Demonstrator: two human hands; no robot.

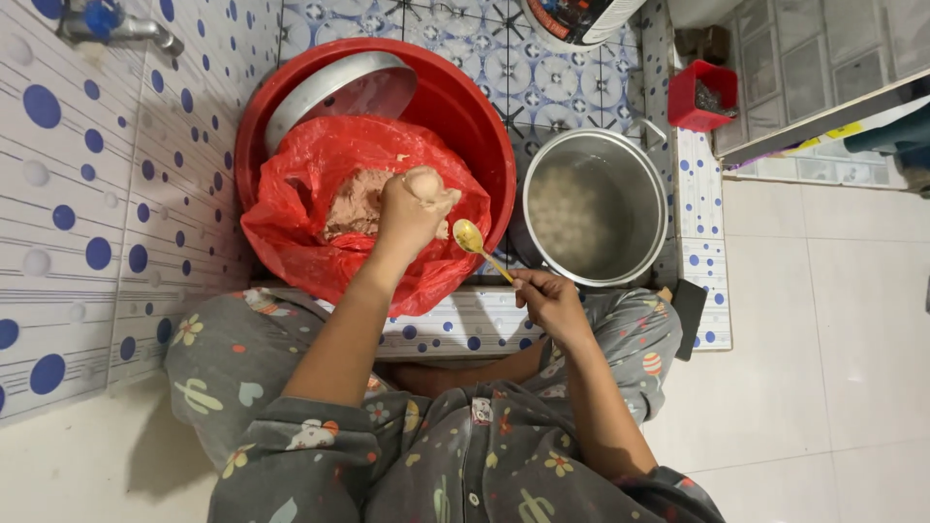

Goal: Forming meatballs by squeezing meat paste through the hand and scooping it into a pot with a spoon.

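My knees [291, 387], in grey pyjamas printed with cactuses and hearts, fill the bottom of the view as I sit on the pale floor. To my left rises a white tiled wall [87, 223] with blue dots, and a metal tap [116, 27] sticks out near its top corner.

In front of me stands a big red basin [475, 116]. A round metal lid [334, 87] leans inside it at the back, and a red plastic bag [291, 213] lies open in it, holding pinkish minced paste [351, 205]. My left hand [412, 208] is over the bag, fingers squeezed shut around a lump of the paste, which bulges out at the top of my fist.

Just beside that fist is the bowl of a gold-coloured spoon [472, 237], tilted, with its handle pinched between the fingers of my right hand [550, 302], which is closed on it.

Further right, a steel pot [596, 205] sits on the patterned tile, holding cloudy water with pale round balls under the surface. Beyond it, a small red box [702, 95] stands by the wall.
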